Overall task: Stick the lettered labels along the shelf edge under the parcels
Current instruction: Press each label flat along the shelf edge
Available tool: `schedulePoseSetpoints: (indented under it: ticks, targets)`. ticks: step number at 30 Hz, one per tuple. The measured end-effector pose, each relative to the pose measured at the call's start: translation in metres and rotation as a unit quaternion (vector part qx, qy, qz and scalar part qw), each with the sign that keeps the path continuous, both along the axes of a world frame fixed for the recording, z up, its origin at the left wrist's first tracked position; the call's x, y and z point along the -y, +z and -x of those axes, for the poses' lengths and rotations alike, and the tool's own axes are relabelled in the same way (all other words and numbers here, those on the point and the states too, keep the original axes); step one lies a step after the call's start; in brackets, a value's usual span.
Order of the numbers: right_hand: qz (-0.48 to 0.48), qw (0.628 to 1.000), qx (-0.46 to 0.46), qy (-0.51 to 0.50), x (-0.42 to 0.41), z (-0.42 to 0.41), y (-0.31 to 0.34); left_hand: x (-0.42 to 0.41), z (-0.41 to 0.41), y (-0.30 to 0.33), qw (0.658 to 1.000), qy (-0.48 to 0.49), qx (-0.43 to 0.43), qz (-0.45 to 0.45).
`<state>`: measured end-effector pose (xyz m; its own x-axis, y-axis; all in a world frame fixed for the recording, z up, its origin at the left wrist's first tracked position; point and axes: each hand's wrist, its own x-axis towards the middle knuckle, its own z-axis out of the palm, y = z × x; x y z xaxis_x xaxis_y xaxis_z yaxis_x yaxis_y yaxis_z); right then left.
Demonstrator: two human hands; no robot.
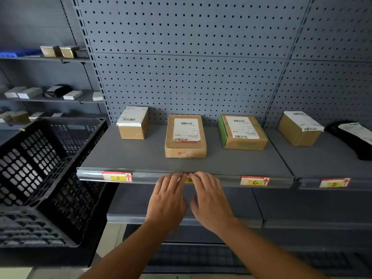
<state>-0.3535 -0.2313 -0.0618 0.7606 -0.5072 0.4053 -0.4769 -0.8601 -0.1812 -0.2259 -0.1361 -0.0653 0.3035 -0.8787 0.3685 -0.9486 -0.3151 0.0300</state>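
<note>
Four cardboard parcels stand on the grey shelf; the middle one sits above my hands. Along the shelf edge are label A, label C and label D, each white and red with a yellow lettered patch. Label B shows only as a sliver between my fingers. My left hand and my right hand lie side by side with straight fingers, fingertips pressing label B against the edge strip.
A black slatted crate stands at the left, touching the shelf end. A black pouch with a paper slip lies at the far right. A lower shelf runs beneath my hands. More boxes fill the shelves at far left.
</note>
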Motion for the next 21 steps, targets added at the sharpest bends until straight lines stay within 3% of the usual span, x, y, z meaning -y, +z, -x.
schedulePoseSetpoints:
  ticks: [13,21]
  targets:
    - [0.029,0.998,-0.060,-0.004,-0.001,0.000,0.012,0.002,-0.005,0.001,0.999,-0.004,-0.028,0.031]
    - [0.025,0.991,-0.027,-0.132,0.041,0.088,-0.003,0.018,0.030,0.001,0.998,-0.016,-0.042,0.032]
